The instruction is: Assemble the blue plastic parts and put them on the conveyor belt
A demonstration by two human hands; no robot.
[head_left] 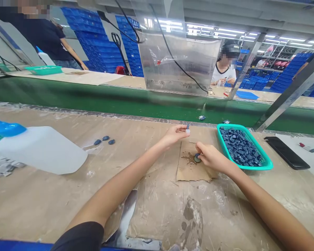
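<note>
My left hand (176,135) is raised above the table with its fingers pinched on a small dark blue and white piece (187,129). Lower and to the right, my right hand (208,156) is closed on a small round dark piece (197,158) with a paler top. That round piece is over a square of brown cardboard (184,172), which has dark wet stains near it. To the right of my hands, a green plastic basket (267,164) holds many small dark blue pieces (240,146).
At left, a white plastic bottle (42,150) with a blue top lies near several loose dark pieces (105,138). A black phone (287,152) is right of the basket. Beyond runs a green belt (107,99) carrying small pieces. Two people are across it, near a metal post (290,89).
</note>
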